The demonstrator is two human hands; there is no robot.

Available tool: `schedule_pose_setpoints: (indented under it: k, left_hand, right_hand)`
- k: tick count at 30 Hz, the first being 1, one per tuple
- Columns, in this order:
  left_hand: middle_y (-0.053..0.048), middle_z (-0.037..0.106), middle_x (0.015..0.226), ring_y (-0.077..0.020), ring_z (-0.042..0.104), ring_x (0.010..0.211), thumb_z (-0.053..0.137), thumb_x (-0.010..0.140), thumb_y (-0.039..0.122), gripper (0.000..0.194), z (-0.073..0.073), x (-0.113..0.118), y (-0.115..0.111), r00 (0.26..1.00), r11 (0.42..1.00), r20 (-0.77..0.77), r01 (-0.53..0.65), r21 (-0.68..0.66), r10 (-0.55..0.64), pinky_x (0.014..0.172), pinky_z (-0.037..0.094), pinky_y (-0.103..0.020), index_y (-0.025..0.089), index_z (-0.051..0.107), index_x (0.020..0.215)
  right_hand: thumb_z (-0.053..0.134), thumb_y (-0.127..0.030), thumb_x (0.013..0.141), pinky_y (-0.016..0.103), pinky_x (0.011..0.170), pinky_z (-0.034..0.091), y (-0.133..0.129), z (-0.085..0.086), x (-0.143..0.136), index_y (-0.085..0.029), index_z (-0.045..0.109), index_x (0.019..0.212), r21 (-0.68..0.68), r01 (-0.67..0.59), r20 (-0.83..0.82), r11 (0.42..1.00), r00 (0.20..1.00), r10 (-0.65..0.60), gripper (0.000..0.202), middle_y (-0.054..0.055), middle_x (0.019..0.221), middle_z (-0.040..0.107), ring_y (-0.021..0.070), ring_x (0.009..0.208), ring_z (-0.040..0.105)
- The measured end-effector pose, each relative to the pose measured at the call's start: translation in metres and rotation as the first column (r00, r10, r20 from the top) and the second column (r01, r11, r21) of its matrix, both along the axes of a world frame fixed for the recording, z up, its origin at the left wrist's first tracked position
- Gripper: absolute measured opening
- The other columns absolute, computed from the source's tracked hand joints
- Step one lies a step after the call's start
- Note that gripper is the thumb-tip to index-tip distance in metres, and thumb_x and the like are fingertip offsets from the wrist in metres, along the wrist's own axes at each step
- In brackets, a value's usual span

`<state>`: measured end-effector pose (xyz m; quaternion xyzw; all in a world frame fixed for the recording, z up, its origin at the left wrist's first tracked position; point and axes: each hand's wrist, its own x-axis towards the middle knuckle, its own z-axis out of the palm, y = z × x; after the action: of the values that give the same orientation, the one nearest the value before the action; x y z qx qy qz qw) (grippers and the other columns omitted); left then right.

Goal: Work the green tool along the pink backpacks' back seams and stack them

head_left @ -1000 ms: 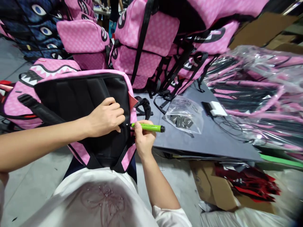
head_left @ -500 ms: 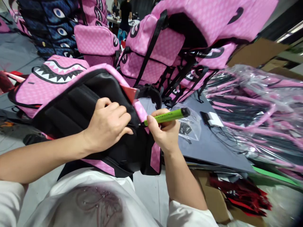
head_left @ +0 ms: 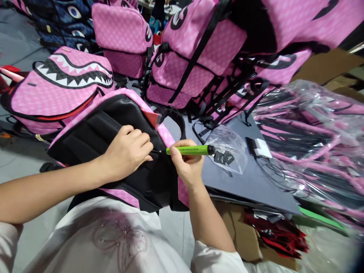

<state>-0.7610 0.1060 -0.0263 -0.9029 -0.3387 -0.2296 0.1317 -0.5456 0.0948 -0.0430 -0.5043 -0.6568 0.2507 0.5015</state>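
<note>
A pink backpack (head_left: 113, 113) with a black padded back panel lies tilted against my body, its back facing up. My left hand (head_left: 127, 151) is closed, fingers curled and pinching the black fabric of that panel. In my right hand (head_left: 187, 163) is a bright green marker pen (head_left: 189, 150), held between thumb and fingers. Its thin tip points left at the panel, close to my left fingertips; whether it touches the fabric I cannot tell. The dark end of the pen points right. A red label (head_left: 150, 116) shows on the backpack's top edge.
Behind are stacked pink bags (head_left: 182, 72) and another pink backpack (head_left: 62, 87) with a toothed mouth. A clear bag of black tags (head_left: 227, 151) lies on the grey table (head_left: 244, 193). Plastic-wrapped pink goods (head_left: 309, 132) fill the right; an open carton (head_left: 241, 235) stands below.
My right hand and the marker have moved left, nearer my left fingers, and the marker lies more level. The head view has tilted downward. My left hand keeps its pinch.
</note>
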Motion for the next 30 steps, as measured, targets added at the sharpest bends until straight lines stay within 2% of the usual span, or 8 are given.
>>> schedule_pose_setpoints:
  k: [3, 5, 9, 13, 17, 22, 26, 30]
  left_hand:
    - [-0.006, 0.070, 0.091, -0.0206, 0.060, 0.079, 0.062, 0.093, 0.032, 0.016, 0.002, -0.020, 0.013, 0.994, 0.994, -0.069, 0.076, -0.073, -0.081, 0.076, 0.042, -0.039, 0.017, 0.068, 0.091]
    - [-0.005, 0.070, 0.094, -0.0197, 0.062, 0.082, 0.057, 0.096, 0.033, 0.019, 0.009, -0.035, 0.026, 0.993, 0.988, -0.060, 0.091, -0.125, -0.100, 0.077, 0.044, -0.037, 0.018, 0.068, 0.097]
    - [-0.006, 0.065, 0.123, -0.0259, 0.061, 0.112, 0.053, 0.096, 0.037, 0.031, 0.029, -0.053, 0.066, 0.997, 0.994, 0.072, 0.003, -0.112, 0.005, 0.090, 0.044, -0.041, 0.023, 0.062, 0.122]
    - [-0.009, 0.061, 0.131, -0.0330, 0.054, 0.125, 0.060, 0.088, 0.047, 0.057, 0.031, -0.043, 0.107, 0.994, 0.962, -0.103, -0.008, -0.274, -0.021, 0.099, 0.040, -0.048, 0.020, 0.051, 0.138]
    - [-0.011, 0.067, 0.121, -0.0344, 0.052, 0.122, 0.071, 0.081, 0.046, 0.055, 0.019, -0.020, 0.132, 0.931, 0.906, -0.355, -0.214, -0.364, 0.077, 0.102, 0.035, -0.047, 0.017, 0.060, 0.126]
    - [-0.014, 0.067, 0.123, -0.0335, 0.054, 0.117, 0.074, 0.079, 0.048, 0.060, 0.000, -0.012, 0.141, 0.910, 0.900, -0.407, -0.244, -0.362, 0.083, 0.098, 0.036, -0.044, 0.017, 0.059, 0.128]
    - [-0.019, 0.050, 0.147, -0.0365, 0.043, 0.135, 0.073, 0.078, 0.053, 0.097, -0.006, -0.019, 0.131, 0.943, 0.925, -0.331, -0.151, -0.350, 0.029, 0.109, 0.030, -0.047, 0.015, 0.028, 0.155]
    - [-0.025, 0.021, 0.164, -0.0441, 0.019, 0.150, 0.081, 0.067, 0.054, 0.130, -0.010, -0.017, 0.121, 0.943, 0.920, -0.333, -0.150, -0.363, 0.022, 0.119, 0.010, -0.060, 0.012, 0.001, 0.161]
  right_hand:
    - [0.068, -0.034, 0.087, 0.023, 0.045, 0.043, 0.002, -0.011, -0.004, -0.021, 0.065, 0.081, -0.041, 0.034, -0.006, 0.999, 0.999, -0.035, 0.015, -0.004, 0.063, 0.062, 0.0108, 0.048, 0.054]
    - [0.068, -0.036, 0.089, 0.026, 0.050, 0.051, 0.003, -0.018, -0.008, -0.023, 0.068, 0.091, -0.031, 0.009, -0.019, 0.999, 1.000, -0.010, 0.014, 0.000, 0.077, 0.070, 0.0132, 0.056, 0.063]
    - [0.065, -0.032, 0.093, 0.037, 0.078, 0.062, 0.010, -0.026, -0.022, -0.027, 0.066, 0.119, 0.136, -0.083, 0.068, 0.987, 0.995, 0.074, 0.027, 0.006, 0.109, 0.076, 0.0215, 0.088, 0.075]
    - [0.062, -0.026, 0.096, 0.039, 0.091, 0.059, 0.021, -0.034, -0.045, -0.028, 0.061, 0.131, 0.313, -0.109, 0.213, 0.943, 0.976, 0.042, 0.036, 0.006, 0.119, 0.075, 0.0226, 0.105, 0.072]
    - [0.059, -0.020, 0.096, 0.038, 0.090, 0.058, 0.022, -0.047, -0.064, -0.023, 0.063, 0.125, 0.306, -0.154, 0.241, 0.939, 0.967, 0.080, 0.029, 0.008, 0.113, 0.075, 0.0210, 0.102, 0.072]
    - [0.059, -0.016, 0.094, 0.039, 0.092, 0.059, 0.012, -0.062, -0.062, -0.021, 0.064, 0.120, 0.248, -0.202, 0.141, 0.947, 0.975, 0.171, 0.027, 0.008, 0.108, 0.075, 0.0209, 0.103, 0.070]
    - [0.059, -0.022, 0.096, 0.039, 0.089, 0.061, 0.012, -0.069, -0.056, -0.022, 0.064, 0.119, 0.168, -0.089, 0.092, 0.982, 0.993, 0.074, 0.024, 0.008, 0.107, 0.076, 0.0213, 0.100, 0.073]
    - [0.058, -0.028, 0.096, 0.040, 0.089, 0.060, 0.016, -0.073, -0.057, -0.021, 0.063, 0.119, 0.047, -0.008, -0.049, 0.999, 0.999, 0.010, 0.024, 0.007, 0.102, 0.077, 0.0216, 0.096, 0.074]
